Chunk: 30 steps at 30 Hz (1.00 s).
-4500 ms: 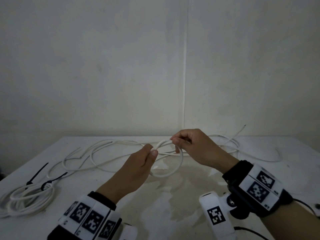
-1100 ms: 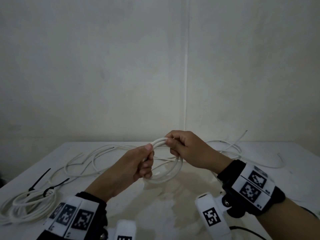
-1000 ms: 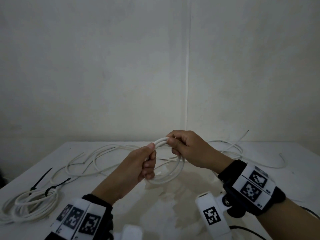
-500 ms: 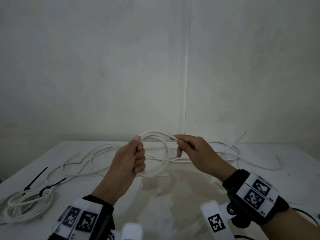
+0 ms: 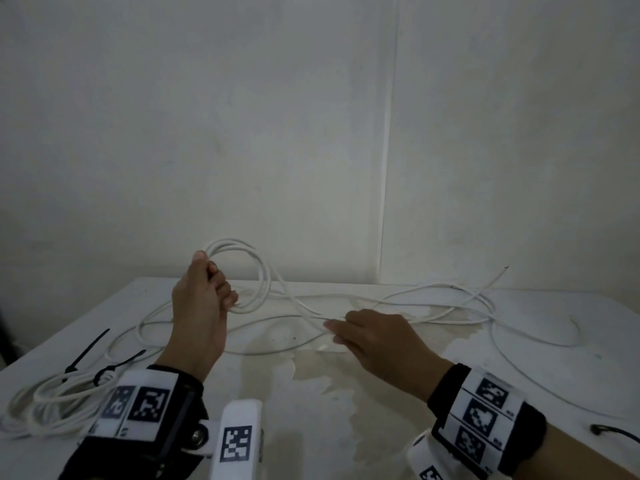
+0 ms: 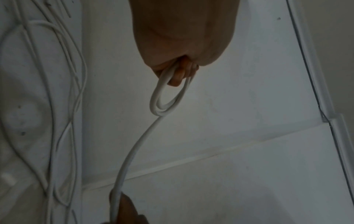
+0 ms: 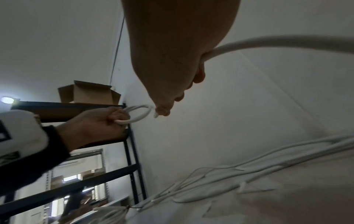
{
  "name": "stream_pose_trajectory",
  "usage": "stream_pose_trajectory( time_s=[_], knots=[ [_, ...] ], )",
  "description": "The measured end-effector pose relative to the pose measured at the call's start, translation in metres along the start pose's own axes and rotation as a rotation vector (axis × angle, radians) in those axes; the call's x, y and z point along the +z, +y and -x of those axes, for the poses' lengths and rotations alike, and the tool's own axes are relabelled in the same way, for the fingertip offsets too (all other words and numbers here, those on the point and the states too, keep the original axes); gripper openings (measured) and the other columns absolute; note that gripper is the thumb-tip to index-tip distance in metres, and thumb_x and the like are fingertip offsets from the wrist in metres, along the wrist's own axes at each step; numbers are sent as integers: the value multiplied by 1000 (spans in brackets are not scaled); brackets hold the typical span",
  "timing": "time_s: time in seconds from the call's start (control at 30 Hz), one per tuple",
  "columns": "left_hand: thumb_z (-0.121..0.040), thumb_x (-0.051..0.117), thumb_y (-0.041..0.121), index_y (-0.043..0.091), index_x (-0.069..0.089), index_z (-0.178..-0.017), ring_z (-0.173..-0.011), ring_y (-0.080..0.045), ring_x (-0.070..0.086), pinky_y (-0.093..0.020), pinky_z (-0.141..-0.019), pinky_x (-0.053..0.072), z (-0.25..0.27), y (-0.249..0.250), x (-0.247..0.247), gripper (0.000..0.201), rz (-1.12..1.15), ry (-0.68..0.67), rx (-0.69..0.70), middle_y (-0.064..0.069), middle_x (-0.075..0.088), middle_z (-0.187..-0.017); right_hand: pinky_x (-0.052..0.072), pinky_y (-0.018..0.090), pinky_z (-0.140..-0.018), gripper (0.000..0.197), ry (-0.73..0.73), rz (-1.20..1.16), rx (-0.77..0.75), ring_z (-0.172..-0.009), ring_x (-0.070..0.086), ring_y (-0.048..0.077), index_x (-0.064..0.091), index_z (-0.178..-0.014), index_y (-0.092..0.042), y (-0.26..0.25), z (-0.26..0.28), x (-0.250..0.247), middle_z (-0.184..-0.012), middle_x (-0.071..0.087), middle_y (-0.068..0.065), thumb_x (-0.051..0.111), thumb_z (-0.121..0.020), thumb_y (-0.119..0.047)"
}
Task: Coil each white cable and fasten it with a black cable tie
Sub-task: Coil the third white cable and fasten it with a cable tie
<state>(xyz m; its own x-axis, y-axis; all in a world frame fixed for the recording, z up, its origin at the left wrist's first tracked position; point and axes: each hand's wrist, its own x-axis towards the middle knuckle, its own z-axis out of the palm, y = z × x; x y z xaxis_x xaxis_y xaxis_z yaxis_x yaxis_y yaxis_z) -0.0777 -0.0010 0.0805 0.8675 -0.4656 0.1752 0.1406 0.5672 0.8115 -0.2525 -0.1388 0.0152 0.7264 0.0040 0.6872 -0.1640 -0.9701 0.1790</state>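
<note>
My left hand (image 5: 214, 278) grips a small coil (image 5: 249, 271) of white cable and holds it up above the far left part of the table. In the left wrist view the loops (image 6: 162, 100) hang from my curled fingers. From the coil a strand (image 5: 298, 303) drops to my right hand (image 5: 334, 330), which lies low over the table with its fingers curled round the cable. In the right wrist view that white cable (image 7: 249, 44) passes through the right palm. The rest of the cable (image 5: 450, 306) lies loose across the right side of the table.
A second white coil (image 5: 48, 400) bound with a black tie (image 5: 117, 365) lies at the table's front left, and a loose black tie (image 5: 88, 349) lies beside it. The white table (image 5: 311, 393) is stained. A dark shelf rack (image 7: 132, 151) carries a cardboard box (image 7: 90, 92).
The hands have parted. My left hand has lifted the coil up and to the left. My right hand has slid down along the cable to the right, close to the table.
</note>
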Motion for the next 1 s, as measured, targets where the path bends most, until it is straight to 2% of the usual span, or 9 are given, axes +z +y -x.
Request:
stream_pose_trajectory(
  time_s=[0.1, 0.23, 0.4, 0.53, 0.6, 0.7, 0.83, 0.9, 1.0],
  knots=[
    [-98, 38, 29, 19, 37, -65, -34, -4, 24, -14, -34, 24, 1, -3, 2, 34, -4, 24, 9, 12, 28, -39, 28, 16, -34, 26, 2, 15, -94, -47, 54, 13, 69, -83, -24, -13, -7, 0, -60, 57, -8, 43, -83, -28],
    [-99, 36, 29, 18, 37, -64, -34, -3, 24, -15, -35, 26, 7, -9, 9, 36, -93, 20, 39, 14, 29, -38, 33, 19, -34, 23, 10, -18, -161, -50, 54, 13, 67, -84, -23, -24, -13, -3, -62, 56, -8, 45, -85, -27],
    [-99, 34, 26, 17, 35, -64, -38, -3, 26, -17, -40, 26, 26, -23, 25, 36, -223, -35, 32, 9, 31, -46, 25, 18, -38, 26, 38, 43, -185, -51, 52, 10, 67, -77, -25, -36, -20, -13, -62, 56, -9, 44, -86, -29],
    [-99, 32, 26, 16, 36, -67, -46, -8, 36, -23, -52, 32, 43, -32, 32, 33, -337, -159, 3, 1, 32, -58, 24, 19, -40, 25, 53, 66, -206, -51, 52, 12, 67, -73, -26, -36, -28, -20, -63, 58, -10, 45, -85, -29],
    [-99, 31, 28, 14, 38, -70, -46, -6, 43, -22, -46, 36, 53, -34, 34, 33, -407, -251, -7, 1, 38, -60, 23, 19, -42, 25, 88, 29, -210, -52, 51, 11, 67, -73, -26, -36, -29, -22, -67, 61, -10, 45, -86, -29],
    [-99, 30, 31, 11, 42, -73, -42, -3, 41, -18, -37, 34, 66, -36, 33, 35, -517, -378, -11, -2, 46, -64, 28, 21, -45, 20, 164, -50, -235, -53, 51, 12, 66, -72, -23, -34, -27, -24, -68, 62, -7, 51, -85, -27],
    [-100, 29, 26, 11, 49, -79, -49, 4, 50, -9, -48, 41, 75, -37, 32, 33, -610, -464, 0, 0, 52, -69, 38, 25, -45, 14, 250, -221, -135, -50, 50, 14, 45, -78, -20, -29, -28, -32, -60, 57, -2, 55, -79, -29],
    [-100, 28, 22, 10, 48, -77, -44, 0, 46, -11, -45, 37, 79, -37, 32, 33, -661, -523, 2, 1, 48, -62, 36, 22, -47, 19, 249, -247, -114, -53, 46, 11, 39, -78, -21, -25, -31, -39, -60, 57, -3, 56, -77, -30],
    [-99, 30, 28, 13, 43, -70, -40, -6, 31, -18, -42, 27, 80, -35, 30, 36, -634, -568, -99, 3, 40, -51, 32, 20, -53, 17, 257, -276, -101, -63, 46, 11, 48, -79, -18, -12, -33, -47, -66, 58, -1, 54, -84, -32]
  ],
)
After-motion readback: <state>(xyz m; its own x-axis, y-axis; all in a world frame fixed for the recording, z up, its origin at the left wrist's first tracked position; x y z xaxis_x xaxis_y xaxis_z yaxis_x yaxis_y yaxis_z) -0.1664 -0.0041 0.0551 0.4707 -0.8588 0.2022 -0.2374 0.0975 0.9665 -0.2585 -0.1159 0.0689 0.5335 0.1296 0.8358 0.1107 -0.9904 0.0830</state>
